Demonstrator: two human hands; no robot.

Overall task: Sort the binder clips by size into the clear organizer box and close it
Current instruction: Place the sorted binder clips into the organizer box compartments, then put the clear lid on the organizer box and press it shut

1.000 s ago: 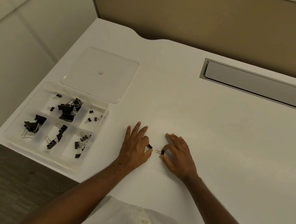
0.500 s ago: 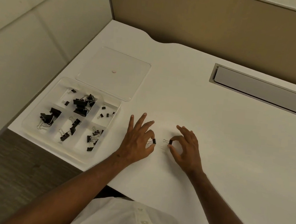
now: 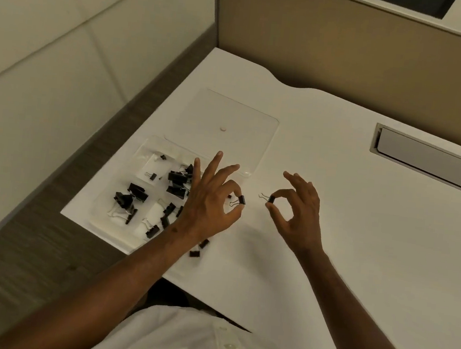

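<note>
1. Now, left hand pinches one small binder clip; right hand pinches another, both above the bench.
2. Risk: the clear organizer box sits left under the left forearm; its low dividers invite wrong-compartment drops.
3. The open lid could get knocked.

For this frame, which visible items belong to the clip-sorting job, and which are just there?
Job:
- left hand, pinching a small clip
- right hand, pinching another small clip
- organizer box with sorted clips
- lid, lying open

Just there:
- desk
- cable hatch
- partition
</note>
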